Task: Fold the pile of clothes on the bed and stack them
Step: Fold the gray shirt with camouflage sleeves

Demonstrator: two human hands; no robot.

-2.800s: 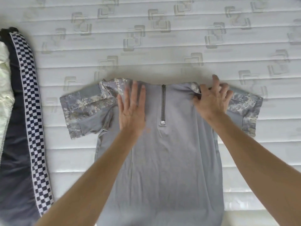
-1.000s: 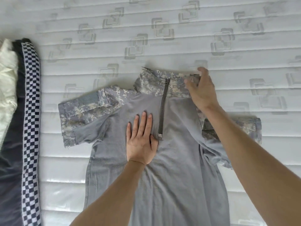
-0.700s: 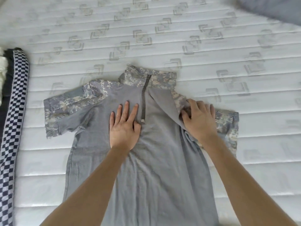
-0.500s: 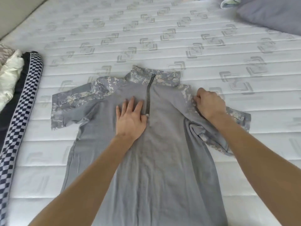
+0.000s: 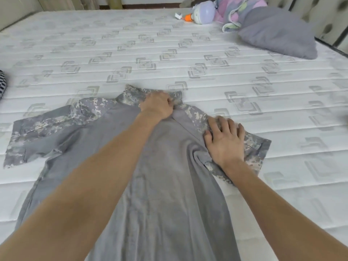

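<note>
A grey shirt [image 5: 162, 194] with camouflage sleeves and collar lies face up on the white mattress [image 5: 131, 53]. My left hand [image 5: 157, 105] is closed on the shirt's collar at the zip. My right hand [image 5: 225, 142] lies flat, fingers spread, on the right shoulder and sleeve, where the cloth is bunched into folds. The left sleeve [image 5: 43, 127] is spread out flat to the left. The zip is hidden under my left hand and forearm.
A dark checkered garment [image 5: 2, 81] shows at the left edge. At the far right lie a grey pillow [image 5: 276, 32], a pink and purple cloth [image 5: 235, 10] and a white round toy [image 5: 202, 12]. Bare mattress surrounds the shirt.
My left hand moved from flat on the chest up to the collar and closed on it. My right hand opened flat on the right sleeve. The view tilted up and right.
</note>
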